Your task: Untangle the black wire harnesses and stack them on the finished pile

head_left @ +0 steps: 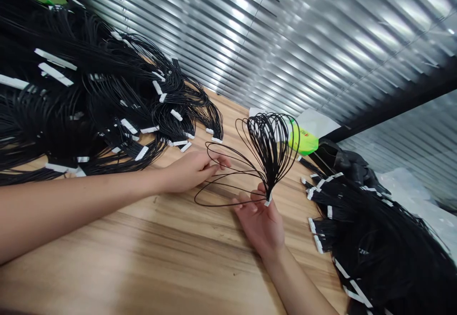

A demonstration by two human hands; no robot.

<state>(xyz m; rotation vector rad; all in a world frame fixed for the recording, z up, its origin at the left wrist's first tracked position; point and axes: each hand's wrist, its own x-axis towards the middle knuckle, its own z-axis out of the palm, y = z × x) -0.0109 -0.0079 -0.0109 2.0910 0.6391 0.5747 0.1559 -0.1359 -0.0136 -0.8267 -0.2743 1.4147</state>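
Observation:
My right hand (261,219) pinches the base of a bundle of thin black wire loops (271,148) at its white connector, and the loops fan upward above the wooden table (150,253). My left hand (193,169) reaches in from the left with its fingers closed on a few loose loops that stretch sideways out of the same bundle.
A big heap of black wire bundles with white connectors (82,96) covers the table's left and back. Another heap (374,243) lies at the right. A green and white packet (303,138) sits behind the held bundle. Metal blinds (303,34) run along the back.

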